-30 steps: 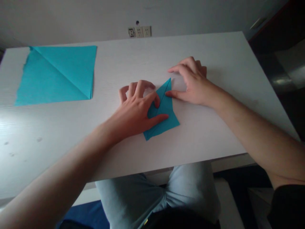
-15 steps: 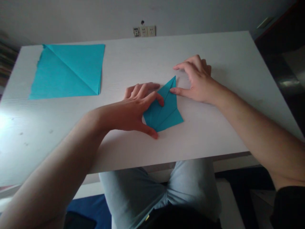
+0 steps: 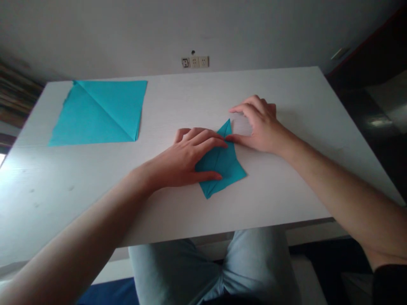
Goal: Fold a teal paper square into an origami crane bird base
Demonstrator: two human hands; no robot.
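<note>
A small folded teal paper (image 3: pixel 226 169), kite-shaped with its tip pointing away from me, lies near the middle of the white table (image 3: pixel 286 199). My left hand (image 3: pixel 187 159) lies flat over the paper's left half, fingers stretched toward the tip and thumb pressing the lower part. My right hand (image 3: pixel 259 125) rests to the right of the tip; its thumb touches the paper's upper right edge and its fingers are curved onto the table.
A stack of large teal paper sheets (image 3: pixel 100 112) with a diagonal crease lies at the table's far left. A wall socket strip (image 3: pixel 195 62) sits behind the table's far edge. My legs in light trousers (image 3: pixel 213 267) show below the near edge.
My left hand went from curled, thumb at the paper's lower corner, to lying flat over the left flap. The right hand held its place at the tip. The camera tilted up slightly.
</note>
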